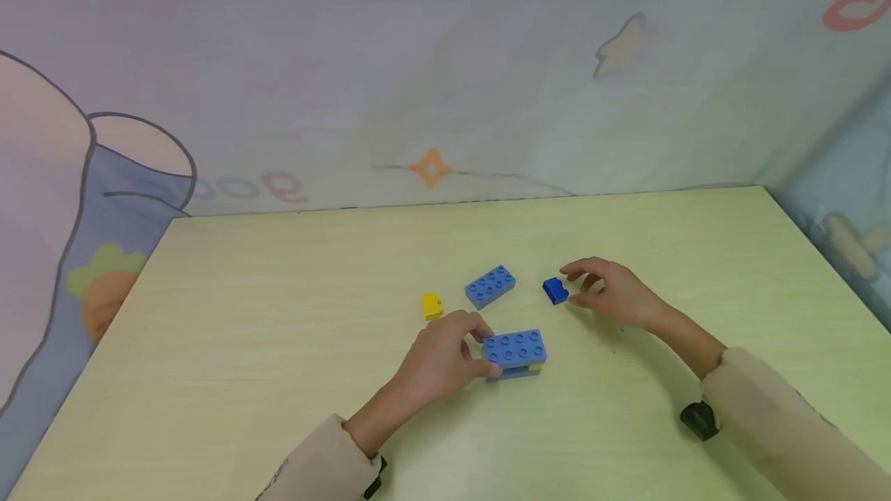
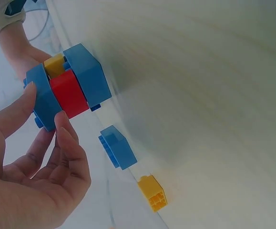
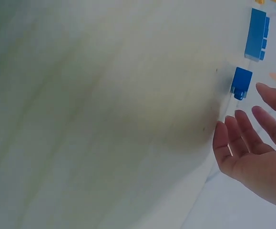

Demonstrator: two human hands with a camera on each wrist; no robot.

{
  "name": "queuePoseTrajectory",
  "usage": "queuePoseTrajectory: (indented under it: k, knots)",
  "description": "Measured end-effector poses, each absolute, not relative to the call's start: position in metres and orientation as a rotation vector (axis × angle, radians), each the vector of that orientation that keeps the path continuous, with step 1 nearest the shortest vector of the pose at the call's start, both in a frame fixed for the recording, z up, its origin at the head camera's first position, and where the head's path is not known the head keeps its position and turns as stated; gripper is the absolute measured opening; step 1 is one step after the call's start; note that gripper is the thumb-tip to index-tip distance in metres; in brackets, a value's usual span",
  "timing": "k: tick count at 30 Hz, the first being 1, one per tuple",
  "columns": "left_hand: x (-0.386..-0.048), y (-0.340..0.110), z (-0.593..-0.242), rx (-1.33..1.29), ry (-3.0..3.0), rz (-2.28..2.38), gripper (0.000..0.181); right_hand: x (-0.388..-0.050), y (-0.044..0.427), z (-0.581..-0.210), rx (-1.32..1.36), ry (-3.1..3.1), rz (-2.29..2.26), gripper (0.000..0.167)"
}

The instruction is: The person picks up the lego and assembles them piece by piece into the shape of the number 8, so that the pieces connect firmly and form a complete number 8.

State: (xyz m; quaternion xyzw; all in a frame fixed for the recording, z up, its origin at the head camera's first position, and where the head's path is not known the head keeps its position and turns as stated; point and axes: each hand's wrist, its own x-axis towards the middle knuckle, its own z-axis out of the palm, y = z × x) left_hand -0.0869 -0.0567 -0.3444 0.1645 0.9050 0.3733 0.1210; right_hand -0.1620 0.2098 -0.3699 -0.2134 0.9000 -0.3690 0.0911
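Note:
My left hand (image 1: 440,354) pinches the left end of a stack of toy building bricks (image 1: 515,348) between thumb and fingers. In the left wrist view, the stack has two long blue bricks with a red brick (image 2: 68,94) and a yellow brick (image 2: 55,66) sandwiched between them. To the right, my right hand (image 1: 616,294) hovers beside a small dark blue brick (image 1: 555,291), thumb and fingers apart around its near side. The right wrist view shows a gap between the fingertips and this small brick (image 3: 241,82); nothing is held there.
A loose blue eight-stud brick (image 1: 490,286) lies behind the stack. Left of it is a small yellow brick (image 1: 431,305). All rest on a pale wooden table (image 1: 292,277), with a printed cloth (image 1: 348,83) hanging behind its far edge.

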Motion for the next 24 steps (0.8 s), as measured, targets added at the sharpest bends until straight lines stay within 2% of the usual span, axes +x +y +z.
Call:
queuePoseTrajectory:
  k: [14,24]
  knots:
    - [-0.086,-0.057,-0.343,0.502,2.643,1.098,0.033,-0.173,0.207,-0.376,-0.589,2.665,-1.081,0.04]
    - [-0.087,-0.056,-0.344,0.492,2.641,1.083,0.033,-0.173,0.205,-0.381,-0.564,2.677,-1.06,0.035]
